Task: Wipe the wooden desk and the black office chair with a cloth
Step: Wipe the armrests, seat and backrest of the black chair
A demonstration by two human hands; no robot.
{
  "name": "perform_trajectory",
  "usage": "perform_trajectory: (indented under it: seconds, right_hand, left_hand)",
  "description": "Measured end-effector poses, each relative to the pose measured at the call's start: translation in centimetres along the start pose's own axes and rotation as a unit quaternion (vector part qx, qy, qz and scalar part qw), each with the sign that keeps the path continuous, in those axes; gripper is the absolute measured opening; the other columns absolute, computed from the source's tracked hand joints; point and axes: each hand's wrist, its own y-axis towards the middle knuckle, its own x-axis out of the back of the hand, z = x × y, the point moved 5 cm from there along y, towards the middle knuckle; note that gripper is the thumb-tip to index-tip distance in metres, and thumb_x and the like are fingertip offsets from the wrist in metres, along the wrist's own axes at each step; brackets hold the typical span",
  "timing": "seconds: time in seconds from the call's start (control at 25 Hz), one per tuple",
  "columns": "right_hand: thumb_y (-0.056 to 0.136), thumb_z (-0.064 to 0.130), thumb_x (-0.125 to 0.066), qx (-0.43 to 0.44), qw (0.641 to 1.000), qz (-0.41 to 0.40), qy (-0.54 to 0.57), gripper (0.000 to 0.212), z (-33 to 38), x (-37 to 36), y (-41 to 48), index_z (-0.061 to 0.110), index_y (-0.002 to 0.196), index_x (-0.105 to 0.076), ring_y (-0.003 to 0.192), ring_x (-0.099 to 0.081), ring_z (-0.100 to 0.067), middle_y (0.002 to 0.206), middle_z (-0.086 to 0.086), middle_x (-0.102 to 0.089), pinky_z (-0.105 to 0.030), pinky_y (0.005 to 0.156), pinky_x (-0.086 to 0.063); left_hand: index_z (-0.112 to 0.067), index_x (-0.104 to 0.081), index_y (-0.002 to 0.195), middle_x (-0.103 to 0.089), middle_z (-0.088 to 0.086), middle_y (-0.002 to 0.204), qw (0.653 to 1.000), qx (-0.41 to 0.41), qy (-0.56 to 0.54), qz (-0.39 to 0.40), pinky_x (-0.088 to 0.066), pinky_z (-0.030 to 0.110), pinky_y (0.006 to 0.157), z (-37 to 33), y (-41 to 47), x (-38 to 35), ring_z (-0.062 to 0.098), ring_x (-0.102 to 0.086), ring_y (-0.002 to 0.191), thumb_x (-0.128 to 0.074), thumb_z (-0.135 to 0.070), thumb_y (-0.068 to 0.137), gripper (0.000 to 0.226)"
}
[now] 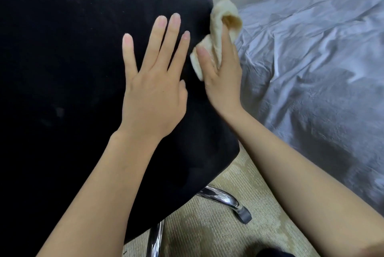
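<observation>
**Black office chair** (72,69). Largest item, filling the left and centre of the view. Dark fabric panel with a curved right edge; pale dust specks show near the top. Whether this panel is the seat or the backrest cannot be told.

**Grey duvet** (311,59). Rumpled bedding just beside the chair's right edge. Not part of the task.

**Beige carpet** (207,225). Patterned floor below the chair.

**Chrome chair base** (220,196). Two bright legs under the panel; one ends in a dark caster (244,216).

**Left hand** (153,90). Flat on the fabric, fingers straight and spread, holding nothing. It appears to steady the chair.

**Right hand** (224,78). At the chair's right edge, thumb and fingers curled about the cloth, pressing it to the edge.

**Cream cloth** (218,34). Bunched into a roll against the chair's right edge, between panel and duvet.
- Long axis: along that edge, from a lower end by the thumb to an upper end leaning toward the bed.
- The upper end shows an open fold facing the duvet.

**Step in hand.** Judged to be the chair stage, working the side edge. The wooden desk is out of view, so its state is unknown.

**Next move.** Likely a stroke along the edge or across the dusty fabric. That calls for steady pressure, with the cloth opened flatter for wider contact and the left hand bracing against swivel.
</observation>
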Motion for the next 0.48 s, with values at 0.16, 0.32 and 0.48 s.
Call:
perform_trajectory:
  seconds: [0.16,0.32,0.48]
  right_hand:
    - [0.092,0.040,-0.048,-0.067,0.996,0.063,-0.018,0.064,-5.6,0.7,-3.0,0.014,0.147,-0.029,0.118,-0.048,-0.002,0.132,0.000,-0.054,-0.004,0.096,-0.031]
    - [0.087,0.043,-0.040,-0.163,0.977,0.122,-0.062,0.065,-10.7,2.1,-6.7,0.022,0.148,-0.028,0.081,-0.054,-0.002,0.087,0.009,-0.060,0.001,0.072,-0.032]
    - [0.086,0.055,-0.037,-0.224,0.955,0.164,-0.103,0.064,-14.9,3.7,-10.7,0.023,0.142,-0.040,0.098,-0.052,0.002,0.104,0.020,-0.058,-0.008,0.082,-0.033]
  left_hand:
    - [-0.009,-0.016,0.151,-0.005,0.012,0.160,1.000,-0.005,-0.002,-0.003,0.005,0.055,0.112,0.0,0.2,-0.3,0.027,-0.002,0.148,-0.040,-0.027,0.093,0.066]
    - [-0.010,-0.017,0.151,-0.005,0.011,0.160,1.000,-0.003,-0.009,-0.003,0.003,0.056,0.112,0.0,0.3,-0.4,0.027,-0.002,0.148,-0.044,-0.028,0.092,0.068]
    - [-0.009,-0.015,0.151,-0.005,0.012,0.160,1.000,-0.005,-0.005,0.000,0.003,0.057,0.112,0.0,0.1,-0.5,0.027,-0.002,0.148,-0.044,-0.030,0.093,0.068]
